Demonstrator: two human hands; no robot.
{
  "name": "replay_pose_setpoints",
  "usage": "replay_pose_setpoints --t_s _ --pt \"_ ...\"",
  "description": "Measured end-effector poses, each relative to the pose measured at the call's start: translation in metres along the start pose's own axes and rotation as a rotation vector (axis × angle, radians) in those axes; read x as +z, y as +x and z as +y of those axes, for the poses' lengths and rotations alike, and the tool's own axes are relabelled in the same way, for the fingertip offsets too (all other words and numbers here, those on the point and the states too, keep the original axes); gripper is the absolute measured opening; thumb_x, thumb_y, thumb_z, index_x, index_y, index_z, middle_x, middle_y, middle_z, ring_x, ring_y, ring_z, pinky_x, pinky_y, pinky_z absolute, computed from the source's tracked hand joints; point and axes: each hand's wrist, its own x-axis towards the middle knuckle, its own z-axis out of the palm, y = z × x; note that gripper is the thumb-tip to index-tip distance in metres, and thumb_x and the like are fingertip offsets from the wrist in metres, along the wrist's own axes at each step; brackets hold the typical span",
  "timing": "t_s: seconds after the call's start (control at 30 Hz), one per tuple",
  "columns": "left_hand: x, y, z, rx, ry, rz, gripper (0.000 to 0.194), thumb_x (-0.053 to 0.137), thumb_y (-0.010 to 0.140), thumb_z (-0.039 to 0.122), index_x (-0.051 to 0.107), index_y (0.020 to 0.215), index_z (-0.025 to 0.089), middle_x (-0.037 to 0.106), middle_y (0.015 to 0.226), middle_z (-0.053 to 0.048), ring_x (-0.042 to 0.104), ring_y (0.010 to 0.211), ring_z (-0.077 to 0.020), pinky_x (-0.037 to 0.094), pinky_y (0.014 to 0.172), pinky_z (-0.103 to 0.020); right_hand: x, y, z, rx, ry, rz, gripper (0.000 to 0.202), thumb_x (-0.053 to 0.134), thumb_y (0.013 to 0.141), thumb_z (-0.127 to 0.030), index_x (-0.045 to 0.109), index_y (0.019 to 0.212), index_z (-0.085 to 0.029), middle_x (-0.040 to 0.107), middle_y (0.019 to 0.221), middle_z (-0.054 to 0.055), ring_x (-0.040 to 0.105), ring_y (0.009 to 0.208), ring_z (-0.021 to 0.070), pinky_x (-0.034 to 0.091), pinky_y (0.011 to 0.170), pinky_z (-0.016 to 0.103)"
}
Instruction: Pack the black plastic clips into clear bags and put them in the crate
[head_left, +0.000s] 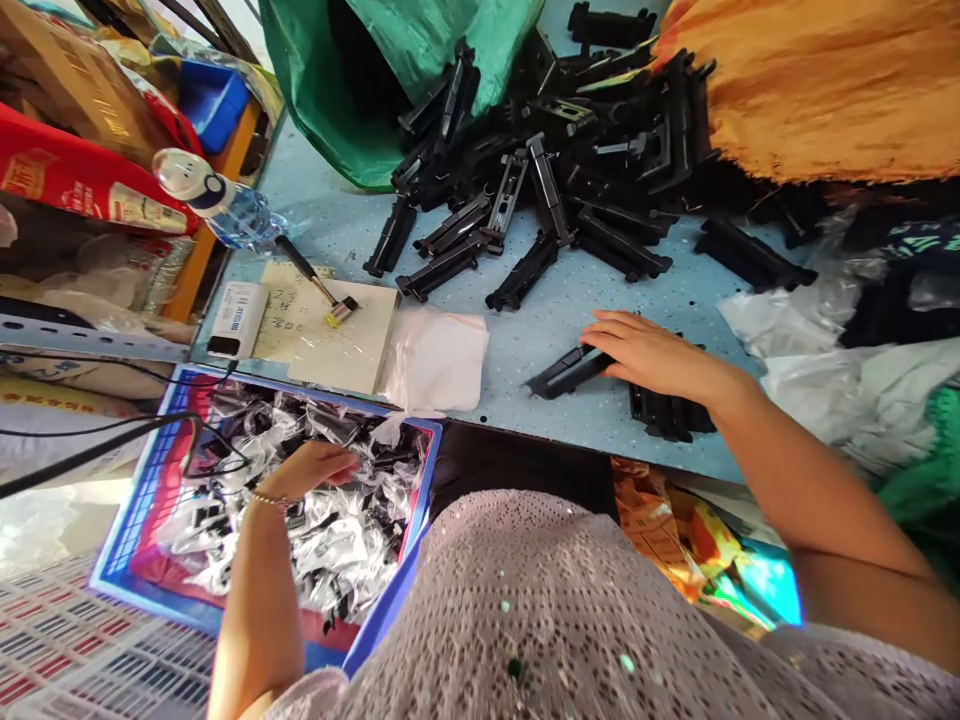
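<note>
My left hand [319, 467] is over a blue basket [437, 470] heaped with black parts in clear plastic bags [341, 545]. Its fingers are loosely stretched, and I see nothing held in them. On the blue speckled table, my right hand [652, 352] has its thumb and fingers around one end of a long black plastic part [566, 374]. Beside and partly under that hand lies a small group of similar black parts [667, 412]. A white stack of plastic bags [442, 358] rests near the table's front edge, between the two hands.
Many black parts [510, 200] are piled at the back, between a green sack [322, 110] and an orange sack [832, 90]. To the left are a water bottle [247, 215], a brush [311, 270], a board [345, 345] and a white box [238, 315]. Clear plastic [795, 350] lies right.
</note>
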Motion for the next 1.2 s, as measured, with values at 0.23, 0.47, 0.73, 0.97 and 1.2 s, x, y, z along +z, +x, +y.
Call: replay_pose_setpoints --t_s 0.23,0.47,0.73,0.97,1.2 --pt "0.087 0.094 0.179 0.440 0.119 0.649 0.017 0.063 0.093 0.030 0.075 0.093 0.017 0.072 0.105 -0.014 0.068 0.098 -0.0251 0.055 0.091 -0.040 0.030 0.036 -0.069 0.242 0.799 0.166 0.047 0.071 0.087 -0.047 0.068 0.128 -0.024 0.071 0.125 0.009 0.068 0.113 0.0307 0.055 0.098 0.046" --pt "0.075 0.143 0.154 0.294 -0.233 0.676 0.018 0.068 0.086 0.032 0.066 0.075 0.018 0.063 0.071 -0.002 0.060 0.069 -0.0166 0.049 0.069 -0.031 0.055 0.054 -0.104 0.282 1.871 0.161 0.046 0.084 0.076 -0.052 0.073 0.109 -0.022 0.076 0.113 0.007 0.074 0.096 0.0235 0.061 0.091 0.045" --pt "0.066 0.114 0.156 0.500 -0.302 0.701 0.004 0.065 0.083 0.020 0.067 0.086 0.019 0.072 0.092 -0.006 0.068 0.086 -0.0190 0.056 0.082 -0.034 0.069 0.119 -0.132 0.351 1.997 -0.015 0.047 0.094 0.062 -0.049 0.074 0.089 -0.016 0.076 0.085 0.007 0.071 0.074 0.0183 0.064 0.069 0.032" --pt "0.041 0.098 0.149 0.499 0.211 0.719 0.054 0.045 0.084 0.003 0.067 0.131 0.017 0.065 0.135 -0.013 0.063 0.124 -0.0248 0.053 0.108 -0.043 0.068 0.080 -0.116 0.271 1.466 0.158 0.045 0.082 0.077 -0.048 0.075 0.112 -0.021 0.076 0.111 0.006 0.071 0.099 0.0245 0.058 0.087 0.038" --pt "0.068 0.086 0.158 0.751 0.301 0.639 0.067 0.041 0.091 0.002 0.044 0.155 0.020 0.051 0.154 -0.013 0.052 0.142 -0.0242 0.048 0.119 -0.042 0.064 0.075 -0.127 0.371 0.893 0.174 0.064 0.078 0.082 -0.041 0.057 0.141 -0.026 0.073 0.115 0.011 0.068 0.108 0.0316 0.054 0.096 0.049"
